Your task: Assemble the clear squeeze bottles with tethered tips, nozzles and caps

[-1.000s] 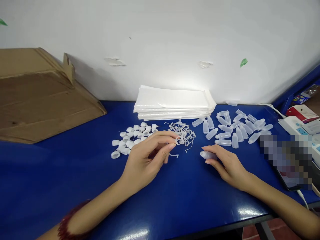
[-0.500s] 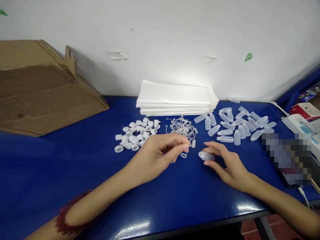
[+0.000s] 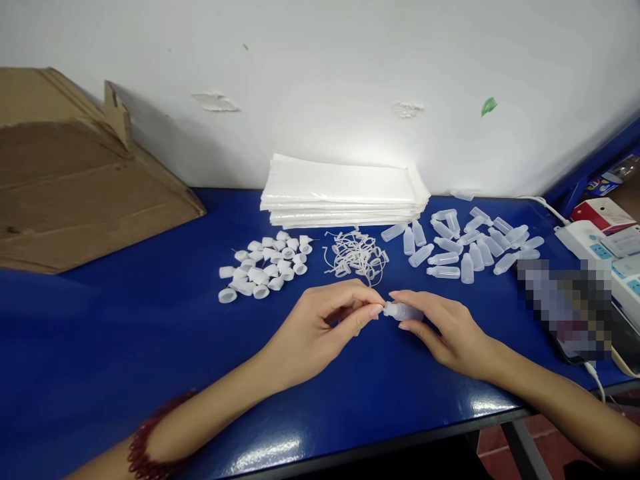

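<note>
My right hand (image 3: 447, 330) grips a small translucent dropper bottle (image 3: 403, 311) lying sideways just above the blue table (image 3: 150, 347). My left hand (image 3: 320, 327) pinches a small white plastic ring part at the bottle's mouth, thumb and forefinger pressed together. Behind the hands lies a tangle of white ring parts (image 3: 356, 256). A pile of white caps (image 3: 265, 263) sits to the left of it. Several empty bottles (image 3: 467, 247) lie to the right.
A stack of white plastic bags (image 3: 343, 193) rests against the wall. A flattened cardboard box (image 3: 85, 180) leans at the left. A white power strip (image 3: 607, 257), a phone on a cable and a red-and-white box (image 3: 603, 217) sit at the right edge.
My left hand picked a ring part from the tangle and carried it right to the bottle's mouth. My right hand kept the bottle and shifted slightly left.
</note>
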A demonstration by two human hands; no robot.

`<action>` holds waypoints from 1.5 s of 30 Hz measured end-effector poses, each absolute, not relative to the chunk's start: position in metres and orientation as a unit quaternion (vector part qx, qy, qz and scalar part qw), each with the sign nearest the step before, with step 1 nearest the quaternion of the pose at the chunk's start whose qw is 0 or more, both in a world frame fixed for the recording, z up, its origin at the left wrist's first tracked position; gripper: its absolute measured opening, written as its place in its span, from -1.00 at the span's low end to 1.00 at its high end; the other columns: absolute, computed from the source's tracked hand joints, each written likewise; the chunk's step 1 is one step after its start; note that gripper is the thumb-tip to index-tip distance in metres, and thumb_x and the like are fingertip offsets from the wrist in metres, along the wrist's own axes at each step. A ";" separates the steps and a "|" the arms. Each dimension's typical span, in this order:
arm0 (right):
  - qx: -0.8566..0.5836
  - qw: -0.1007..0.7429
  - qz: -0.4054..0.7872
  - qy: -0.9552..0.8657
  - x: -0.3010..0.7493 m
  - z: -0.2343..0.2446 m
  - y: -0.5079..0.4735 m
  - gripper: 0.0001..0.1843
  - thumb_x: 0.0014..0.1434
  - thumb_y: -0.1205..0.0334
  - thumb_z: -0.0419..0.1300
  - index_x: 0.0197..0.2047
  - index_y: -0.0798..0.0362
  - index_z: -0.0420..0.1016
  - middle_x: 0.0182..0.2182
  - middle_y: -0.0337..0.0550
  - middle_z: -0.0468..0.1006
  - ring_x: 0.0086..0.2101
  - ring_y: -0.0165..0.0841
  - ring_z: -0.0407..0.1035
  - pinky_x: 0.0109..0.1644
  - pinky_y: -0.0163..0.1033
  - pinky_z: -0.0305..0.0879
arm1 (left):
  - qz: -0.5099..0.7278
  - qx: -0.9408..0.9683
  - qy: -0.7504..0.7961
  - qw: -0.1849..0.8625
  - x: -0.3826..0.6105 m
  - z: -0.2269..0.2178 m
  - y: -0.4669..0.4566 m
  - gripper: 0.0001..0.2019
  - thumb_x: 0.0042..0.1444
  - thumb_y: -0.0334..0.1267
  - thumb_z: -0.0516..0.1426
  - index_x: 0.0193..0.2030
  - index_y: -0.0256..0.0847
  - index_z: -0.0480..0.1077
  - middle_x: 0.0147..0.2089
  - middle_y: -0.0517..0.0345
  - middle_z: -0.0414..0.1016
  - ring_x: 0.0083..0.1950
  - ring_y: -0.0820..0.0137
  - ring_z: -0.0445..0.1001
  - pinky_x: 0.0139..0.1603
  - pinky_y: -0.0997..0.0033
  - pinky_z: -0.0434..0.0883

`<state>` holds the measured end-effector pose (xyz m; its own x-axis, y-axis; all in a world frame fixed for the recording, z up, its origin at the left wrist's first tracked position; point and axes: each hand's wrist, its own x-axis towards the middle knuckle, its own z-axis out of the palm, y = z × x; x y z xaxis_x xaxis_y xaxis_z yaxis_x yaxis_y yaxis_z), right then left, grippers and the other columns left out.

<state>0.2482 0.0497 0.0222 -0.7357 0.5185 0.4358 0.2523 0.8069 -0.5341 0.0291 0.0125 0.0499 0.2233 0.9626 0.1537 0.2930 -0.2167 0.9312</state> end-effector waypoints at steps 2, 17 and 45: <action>-0.200 0.295 0.232 -0.905 0.248 0.022 0.050 -0.60 0.39 0.33 0.02 0.27 0.03 0.21 0.03 0.01 0.57 -0.03 -0.30 0.51 0.00 -0.20 0.52 | 0.407 0.670 0.466 0.410 0.030 0.050 0.011 -0.85 0.23 -0.31 0.12 -0.31 -0.17 0.51 -0.47 0.28 0.43 -0.54 0.57 0.34 -0.54 0.59 0.31; -0.221 0.294 0.260 -0.893 0.249 0.026 0.052 -0.68 0.35 0.39 0.06 0.16 0.08 0.31 -0.04 0.01 0.58 -0.10 -0.34 0.52 -0.07 -0.29 0.50 | 0.433 0.675 0.500 0.329 0.008 0.046 0.019 -0.86 0.24 -0.27 0.13 -0.22 -0.12 0.55 -0.21 0.16 0.60 -0.32 0.47 0.55 -0.31 0.52 0.52; -0.288 0.327 0.210 -0.875 0.254 0.031 0.056 -0.75 0.30 0.36 0.11 0.04 0.06 0.37 -0.26 -0.11 0.61 -0.36 -0.40 0.50 -0.30 -0.34 0.45 | 0.386 0.577 0.676 0.247 -0.005 0.025 0.032 -0.64 0.13 0.06 0.17 -0.48 -0.17 0.54 -0.56 0.21 0.50 -0.60 0.45 0.34 -0.63 0.49 0.26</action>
<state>0.2542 0.0555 0.0312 -0.6199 0.6417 0.4516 0.3662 0.7456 -0.5568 -0.0050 0.0322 0.0250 -0.2114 0.9710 0.1117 0.5888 0.0353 0.8075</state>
